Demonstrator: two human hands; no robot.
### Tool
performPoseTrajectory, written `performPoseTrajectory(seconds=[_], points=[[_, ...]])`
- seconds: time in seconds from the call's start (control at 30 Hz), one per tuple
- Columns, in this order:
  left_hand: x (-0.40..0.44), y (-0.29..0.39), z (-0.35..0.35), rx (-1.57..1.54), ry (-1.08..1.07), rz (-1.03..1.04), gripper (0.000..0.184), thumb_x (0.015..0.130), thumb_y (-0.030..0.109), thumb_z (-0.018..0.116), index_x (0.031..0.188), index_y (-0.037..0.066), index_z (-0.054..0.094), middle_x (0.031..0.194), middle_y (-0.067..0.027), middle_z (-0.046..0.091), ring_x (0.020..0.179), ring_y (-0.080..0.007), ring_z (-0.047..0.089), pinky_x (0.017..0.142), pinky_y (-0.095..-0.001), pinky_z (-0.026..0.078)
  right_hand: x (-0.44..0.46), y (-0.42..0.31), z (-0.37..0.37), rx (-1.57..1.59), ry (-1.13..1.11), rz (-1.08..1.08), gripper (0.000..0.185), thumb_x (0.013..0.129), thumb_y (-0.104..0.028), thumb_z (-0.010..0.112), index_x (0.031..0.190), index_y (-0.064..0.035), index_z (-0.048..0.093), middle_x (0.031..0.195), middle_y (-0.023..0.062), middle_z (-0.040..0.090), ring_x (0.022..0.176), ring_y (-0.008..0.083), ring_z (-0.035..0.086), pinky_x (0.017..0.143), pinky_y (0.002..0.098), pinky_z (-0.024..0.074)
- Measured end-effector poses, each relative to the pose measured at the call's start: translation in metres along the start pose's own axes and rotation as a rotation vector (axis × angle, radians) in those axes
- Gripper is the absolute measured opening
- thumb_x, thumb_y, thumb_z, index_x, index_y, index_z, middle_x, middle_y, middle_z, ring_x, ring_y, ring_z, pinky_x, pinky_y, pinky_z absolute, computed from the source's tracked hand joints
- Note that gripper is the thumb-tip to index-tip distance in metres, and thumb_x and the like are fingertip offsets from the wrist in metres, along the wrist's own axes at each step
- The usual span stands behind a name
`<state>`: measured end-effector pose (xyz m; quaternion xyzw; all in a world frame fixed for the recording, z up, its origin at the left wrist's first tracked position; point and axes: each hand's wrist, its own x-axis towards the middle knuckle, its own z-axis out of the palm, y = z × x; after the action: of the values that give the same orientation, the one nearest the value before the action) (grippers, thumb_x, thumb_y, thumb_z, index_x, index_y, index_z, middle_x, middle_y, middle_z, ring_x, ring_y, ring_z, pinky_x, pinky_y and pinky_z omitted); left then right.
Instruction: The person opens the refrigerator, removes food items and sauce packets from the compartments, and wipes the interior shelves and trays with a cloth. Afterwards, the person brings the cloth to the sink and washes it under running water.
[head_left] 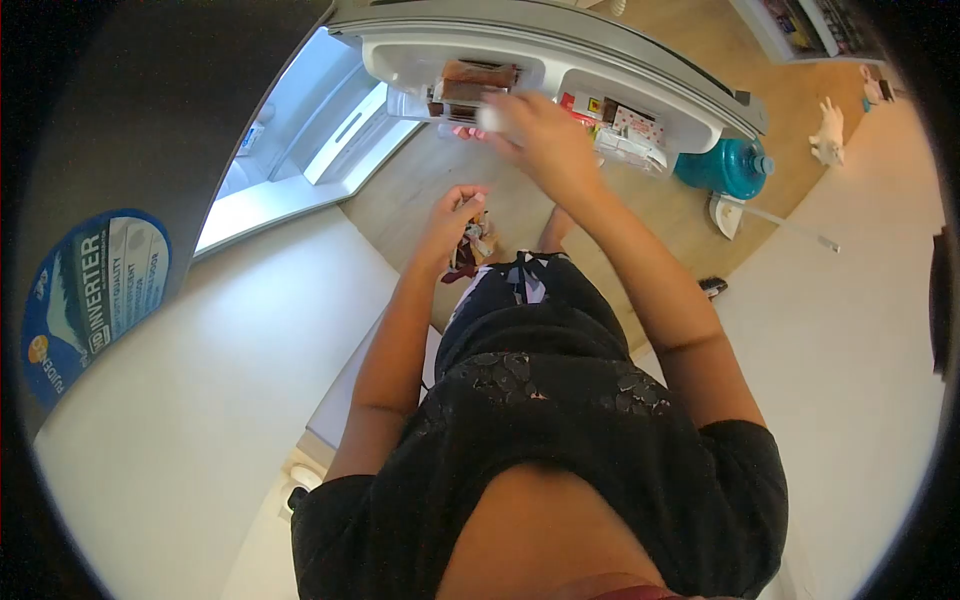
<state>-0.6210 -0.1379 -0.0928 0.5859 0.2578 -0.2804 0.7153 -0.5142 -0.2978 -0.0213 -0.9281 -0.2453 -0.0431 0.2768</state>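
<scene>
- Two compartments point(405, 68) divided the refrigerator door shelf point(695, 135); raised walls presumably retained the brown packets point(478, 75) during door swing.
- Right hand point(548, 145) appeared pinched on a blurred white item point(489, 117), placed beside these packets for short reach.
- Left hand point(450, 225) hung apart from the shelf, fingers curled; any grip could not be determined.

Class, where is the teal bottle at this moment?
In the head view, the teal bottle is at the upper right, just below the right end of the white door shelf and to the right of the person's right hand.
</scene>
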Motion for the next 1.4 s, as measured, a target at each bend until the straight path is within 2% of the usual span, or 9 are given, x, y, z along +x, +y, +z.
performPoseTrajectory(seconds=[0.1,0.37,0.6,0.67,0.83,0.9,1.03,1.13,1.4], points=[[-0.003,-0.006,-0.012,-0.043,0.032,-0.042,0.025,0.089,0.026,0.056,0.107,0.009,0.057,0.089,-0.0029,0.054,0.080,-0.0110,0.052,0.068,-0.0268,0.046,0.058,-0.014,0.066,0.069,-0.162,0.026,0.038,0.075,-0.029,0.064,0.107,-0.0105,0.055,0.102,0.0121,0.059,0.088,0.0282,0.061,0.071,0.0402,0.0503],[-0.018,-0.031,-0.055,-0.149,0.136,-0.024,0.027,0.088,0.029,0.058,0.106,0.009,0.057,0.087,-0.0009,0.053,0.074,-0.0105,0.050,0.066,-0.0239,0.043,0.099,-0.028,0.148,-0.154,-0.062,0.023,0.030,0.071,-0.030,0.063,0.093,-0.0113,0.058,0.068,0.0097,0.065,0.065,0.0283,0.064,0.071,0.0401,0.0480],[-0.023,-0.030,-0.055,-0.237,0.153,-0.020,0.025,0.089,0.027,0.057,0.106,0.009,0.058,0.084,0.0001,0.053,0.077,-0.0086,0.051,0.069,-0.0230,0.044,0.105,-0.032,0.151,-0.152,-0.181,0.161,0.031,0.070,-0.029,0.066,0.093,-0.0099,0.059,0.072,0.0122,0.066,0.066,0.0294,0.065,0.069,0.0424,0.0469],[-0.020,-0.031,-0.054,-0.233,0.151,-0.037,0.025,0.089,0.028,0.057,0.106,0.010,0.057,0.084,0.0008,0.053,0.076,-0.0083,0.051,0.068,-0.0233,0.044,0.105,-0.032,0.147,-0.061,-0.321,0.209,0.022,0.080,-0.023,0.052,0.096,-0.0113,0.062,0.086,0.0133,0.067,0.082,0.0265,0.066,0.073,0.0404,0.0465],[-0.015,-0.021,-0.042,-0.250,0.135,-0.073,0.026,0.088,0.029,0.058,0.105,0.009,0.057,0.085,0.0004,0.054,0.077,-0.0086,0.051,0.068,-0.0236,0.044,0.034,-0.004,0.061,0.124,-0.036,-0.045,0.030,0.076,-0.028,0.063,0.102,-0.0135,0.063,0.098,0.0066,0.060,0.094,0.0263,0.057,0.078,0.0385,0.0460],[-0.011,-0.019,-0.039,-0.238,0.148,-0.083,0.025,0.088,0.028,0.058,0.105,0.009,0.057,0.085,-0.0001,0.054,0.077,-0.0089,0.051,0.068,-0.0237,0.043,-0.016,0.040,0.013,0.110,-0.003,0.059,0.029,0.072,-0.021,0.067,0.100,-0.0130,0.064,0.097,0.0071,0.060,0.089,0.0280,0.057,0.079,0.0384,0.0460],[0.007,-0.016,-0.026,0.008,0.055,0.000,0.026,0.090,0.028,0.054,0.107,0.008,0.057,0.084,0.0003,0.051,0.074,-0.0092,0.049,0.066,-0.0231,0.043,-0.068,0.113,-0.057,-0.191,-0.228,0.246,0.041,0.075,-0.014,0.065,0.116,-0.0160,0.058,0.116,0.0072,0.055,0.110,0.0264,0.050,0.091,0.0378,0.0417],[0.012,0.004,0.005,0.086,-0.025,0.039,0.025,0.090,0.027,0.054,0.107,0.009,0.058,0.085,0.0004,0.051,0.075,-0.0087,0.049,0.066,-0.0227,0.043,-0.074,0.156,-0.052,-0.101,-0.365,-0.013,0.048,0.077,-0.012,0.064,0.123,-0.0191,0.053,0.125,0.0081,0.050,0.116,0.0295,0.045,0.096,0.0391,0.0379],[0.021,0.028,0.058,0.057,-0.137,0.013,0.024,0.089,0.024,0.056,0.108,0.010,0.058,0.088,-0.0010,0.053,0.075,-0.0079,0.051,0.067,-0.0221,0.044,-0.064,0.164,-0.039,-0.270,-0.438,0.063,0.062,0.070,-0.014,0.071,0.127,-0.0195,0.048,0.129,0.0133,0.044,0.118,0.0351,0.042,0.097,0.0412,0.0375]])
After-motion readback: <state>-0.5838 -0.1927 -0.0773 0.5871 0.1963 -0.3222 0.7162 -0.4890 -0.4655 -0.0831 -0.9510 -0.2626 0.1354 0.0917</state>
